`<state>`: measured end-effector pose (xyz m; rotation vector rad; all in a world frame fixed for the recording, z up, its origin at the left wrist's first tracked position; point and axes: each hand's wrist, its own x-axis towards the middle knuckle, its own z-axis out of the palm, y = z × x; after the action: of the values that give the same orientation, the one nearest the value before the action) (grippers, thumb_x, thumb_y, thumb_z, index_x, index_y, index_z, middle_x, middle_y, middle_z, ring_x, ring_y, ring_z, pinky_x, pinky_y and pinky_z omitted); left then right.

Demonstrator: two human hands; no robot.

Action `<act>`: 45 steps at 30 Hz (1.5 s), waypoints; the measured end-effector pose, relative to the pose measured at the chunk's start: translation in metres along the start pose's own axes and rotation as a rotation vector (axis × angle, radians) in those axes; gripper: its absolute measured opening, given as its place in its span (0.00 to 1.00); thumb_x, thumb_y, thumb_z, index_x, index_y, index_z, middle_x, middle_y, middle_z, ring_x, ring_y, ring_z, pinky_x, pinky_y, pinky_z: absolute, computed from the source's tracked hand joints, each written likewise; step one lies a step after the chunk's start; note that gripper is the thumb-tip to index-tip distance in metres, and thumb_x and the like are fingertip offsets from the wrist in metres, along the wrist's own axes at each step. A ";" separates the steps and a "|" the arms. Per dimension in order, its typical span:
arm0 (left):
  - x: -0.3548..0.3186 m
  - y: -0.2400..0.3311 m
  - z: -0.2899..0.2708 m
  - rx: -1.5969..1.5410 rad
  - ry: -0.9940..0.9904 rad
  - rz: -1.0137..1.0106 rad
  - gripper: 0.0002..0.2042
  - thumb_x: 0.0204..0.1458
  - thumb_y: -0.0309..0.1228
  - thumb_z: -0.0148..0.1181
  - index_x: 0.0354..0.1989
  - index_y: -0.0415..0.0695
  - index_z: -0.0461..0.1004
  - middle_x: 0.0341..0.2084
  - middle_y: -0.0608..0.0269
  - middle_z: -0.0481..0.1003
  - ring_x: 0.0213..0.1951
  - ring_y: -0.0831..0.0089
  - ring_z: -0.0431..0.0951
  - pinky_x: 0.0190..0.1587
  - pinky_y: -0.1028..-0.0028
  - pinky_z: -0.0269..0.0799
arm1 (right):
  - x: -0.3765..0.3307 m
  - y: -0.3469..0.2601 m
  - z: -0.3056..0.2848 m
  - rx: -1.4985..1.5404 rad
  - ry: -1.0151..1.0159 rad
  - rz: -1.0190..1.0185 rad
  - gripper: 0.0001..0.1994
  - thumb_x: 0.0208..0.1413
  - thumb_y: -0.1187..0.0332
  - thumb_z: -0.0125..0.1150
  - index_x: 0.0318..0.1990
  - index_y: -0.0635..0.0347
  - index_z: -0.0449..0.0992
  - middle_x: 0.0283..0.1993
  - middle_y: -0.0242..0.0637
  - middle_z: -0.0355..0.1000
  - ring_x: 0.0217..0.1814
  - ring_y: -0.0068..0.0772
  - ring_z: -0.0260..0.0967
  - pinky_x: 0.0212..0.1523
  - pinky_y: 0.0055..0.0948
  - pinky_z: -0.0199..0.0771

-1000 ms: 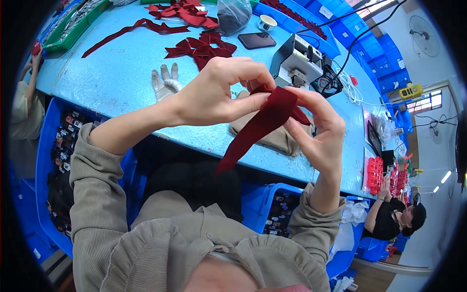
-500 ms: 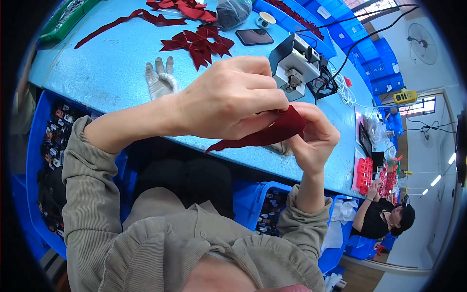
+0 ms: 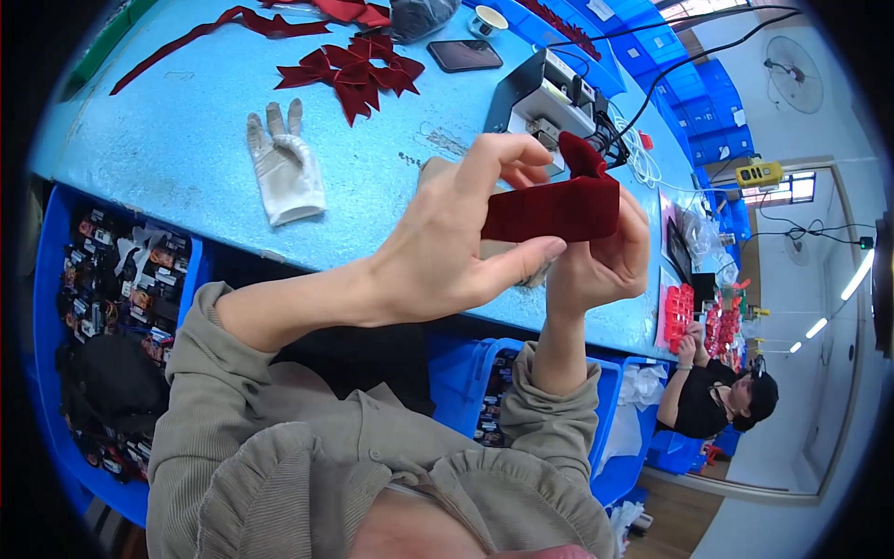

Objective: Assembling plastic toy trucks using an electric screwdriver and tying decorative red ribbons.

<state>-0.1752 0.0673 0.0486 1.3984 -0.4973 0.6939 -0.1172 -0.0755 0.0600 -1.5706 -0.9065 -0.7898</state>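
Observation:
Both my hands are raised above the near edge of the blue table, with a dark red velvet ribbon (image 3: 559,211) between them. The ribbon is folded: a wide band faces me and a bent piece sticks up at its right end. My left hand (image 3: 438,238) has its thumb along the band's lower edge and its fingers curled behind the left end. At the right end, my right hand (image 3: 615,261) grips the ribbon from behind, and the band hides part of its fingers. Farther back lie several red velvet bows (image 3: 354,74) and a long red ribbon strip (image 3: 219,35).
A white glove (image 3: 291,182) lies left of my hands. Behind them are a phone (image 3: 465,56), a spool (image 3: 487,20) and a boxy machine (image 3: 545,93) with cables. Blue bins (image 3: 191,279) of small packaged items stand below the table. A co-worker (image 3: 717,401) sits at right.
The ribbon has turned from a slanting, trailing strip to a level folded band with a piece standing up. My left hand has opened out from a tight pinch and rolled over; my view has shifted slightly.

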 end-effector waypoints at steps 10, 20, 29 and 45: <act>-0.003 0.004 -0.006 -0.206 -0.166 -0.363 0.12 0.47 0.22 0.59 0.41 0.35 0.69 0.26 0.59 0.76 0.29 0.76 0.77 0.31 0.78 0.71 | 0.016 0.007 -0.011 -0.096 0.132 -0.028 0.13 0.45 0.83 0.60 0.41 0.72 0.70 0.41 0.48 0.72 0.38 0.34 0.74 0.42 0.28 0.77; 0.004 -0.003 -0.005 -0.138 -0.167 -0.223 0.19 0.48 0.22 0.59 0.50 0.40 0.66 0.30 0.61 0.76 0.32 0.79 0.75 0.33 0.79 0.68 | 0.013 0.001 -0.013 -0.063 0.090 0.052 0.12 0.45 0.85 0.59 0.40 0.73 0.70 0.41 0.48 0.71 0.38 0.32 0.74 0.40 0.25 0.76; 0.011 -0.007 -0.007 -0.214 -0.331 -0.062 0.26 0.44 0.18 0.60 0.55 0.42 0.64 0.33 0.61 0.75 0.35 0.76 0.75 0.34 0.76 0.69 | 0.014 0.003 -0.019 -0.007 0.072 0.159 0.12 0.45 0.83 0.61 0.39 0.71 0.71 0.37 0.44 0.73 0.37 0.27 0.73 0.39 0.22 0.74; 0.029 -0.007 -0.014 0.403 -0.086 0.449 0.15 0.31 0.25 0.69 0.33 0.48 0.79 0.29 0.66 0.76 0.36 0.70 0.71 0.37 0.75 0.68 | 0.014 -0.005 -0.024 0.187 -0.061 0.506 0.09 0.48 0.80 0.60 0.38 0.70 0.71 0.34 0.41 0.74 0.35 0.23 0.72 0.35 0.21 0.74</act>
<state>-0.1509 0.0852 0.0612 1.7172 -0.7833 1.1471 -0.1153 -0.0964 0.0788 -1.5694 -0.5662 -0.2913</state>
